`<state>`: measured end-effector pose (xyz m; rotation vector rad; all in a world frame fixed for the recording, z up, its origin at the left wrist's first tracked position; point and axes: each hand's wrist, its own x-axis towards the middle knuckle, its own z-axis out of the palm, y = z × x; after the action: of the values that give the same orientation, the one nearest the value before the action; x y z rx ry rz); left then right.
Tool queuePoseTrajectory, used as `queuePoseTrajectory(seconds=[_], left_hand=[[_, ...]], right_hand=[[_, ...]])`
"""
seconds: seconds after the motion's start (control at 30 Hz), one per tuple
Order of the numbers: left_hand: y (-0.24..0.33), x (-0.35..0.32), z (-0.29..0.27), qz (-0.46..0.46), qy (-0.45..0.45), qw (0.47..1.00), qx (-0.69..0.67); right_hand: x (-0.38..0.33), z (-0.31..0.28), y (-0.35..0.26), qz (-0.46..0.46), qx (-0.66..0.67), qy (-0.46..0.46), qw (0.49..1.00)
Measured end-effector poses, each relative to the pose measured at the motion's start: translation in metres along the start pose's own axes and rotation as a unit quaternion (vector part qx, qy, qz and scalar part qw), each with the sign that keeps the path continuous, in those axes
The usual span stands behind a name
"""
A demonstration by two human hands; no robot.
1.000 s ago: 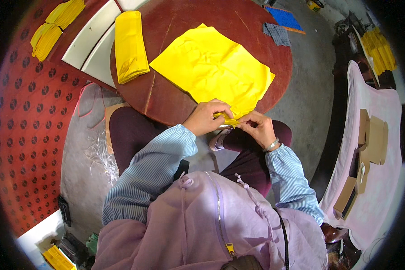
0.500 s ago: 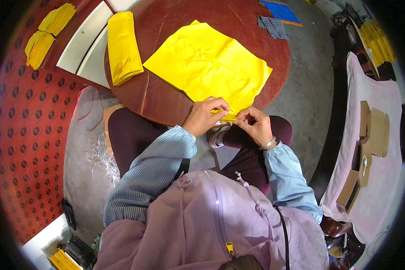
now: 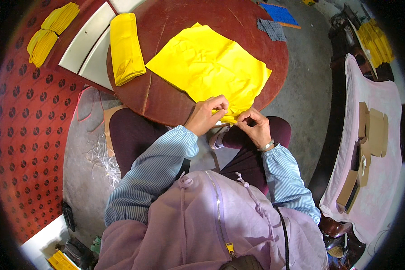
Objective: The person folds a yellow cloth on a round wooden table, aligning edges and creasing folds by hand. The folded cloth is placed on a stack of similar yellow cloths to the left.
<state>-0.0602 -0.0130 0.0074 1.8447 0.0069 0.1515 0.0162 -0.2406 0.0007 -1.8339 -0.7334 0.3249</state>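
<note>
Both hands pinch the near corner of a yellow sheet on a round worktop.

Left hand (image 3: 208,118) and right hand (image 3: 254,128) grip the yellow sheet (image 3: 209,65) at its 6 o'clock corner, apparently starting a fold; next needs aligned edges. A folded yellow stack (image 3: 125,48) lies at 10 o'clock on the worktop (image 3: 166,96).

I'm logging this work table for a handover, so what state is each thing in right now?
Yellow sheet: spread on the round table, crumpled, near corner folded over.
Left hand: pinching that folded corner.
Right hand: pinching the same corner from the other side.
Folded yellow stack: lying flat on the table, untouched.
Cardboard boxes: lying on the pink-covered surface to the right.
</note>
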Motion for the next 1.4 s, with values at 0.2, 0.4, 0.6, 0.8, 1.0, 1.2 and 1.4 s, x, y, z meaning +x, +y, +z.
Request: queuePoseTrajectory(seconds=[0.2, 0.4, 0.6, 0.8, 1.0, 1.2, 1.4], left_hand=[[0.002, -0.001, 0.000, -0.010, -0.001, 1.000, -0.007], [0.001, -0.002, -0.003, 0.002, -0.011, 1.000, 0.016], [0.001, -0.001, -0.004, 0.029, -0.027, 0.999, 0.027], [0.002, -0.002, -0.002, 0.038, -0.020, 0.998, 0.054], [-0.002, -0.001, 0.004, 0.018, 0.004, 0.999, 0.026], [0.002, 0.001, 0.004, -0.005, -0.011, 1.000, 0.006], [0.005, -0.001, 0.002, 0.022, -0.004, 0.999, 0.027]], right_hand=[[0.001, 0.003, -0.003, 0.007, -0.001, 0.008, 1.000], [0.003, 0.003, -0.004, 0.001, -0.051, 0.019, 0.998], [0.003, 0.001, -0.002, 0.013, -0.046, 0.021, 0.999], [0.002, 0.000, -0.002, 0.021, -0.048, 0.010, 0.999], [0.000, 0.003, 0.004, 0.050, 0.018, 0.009, 0.999], [0.000, -0.001, 0.006, 0.012, 0.004, 0.013, 1.000], [0.001, 0.000, 0.000, 0.016, -0.006, 0.011, 1.000]])
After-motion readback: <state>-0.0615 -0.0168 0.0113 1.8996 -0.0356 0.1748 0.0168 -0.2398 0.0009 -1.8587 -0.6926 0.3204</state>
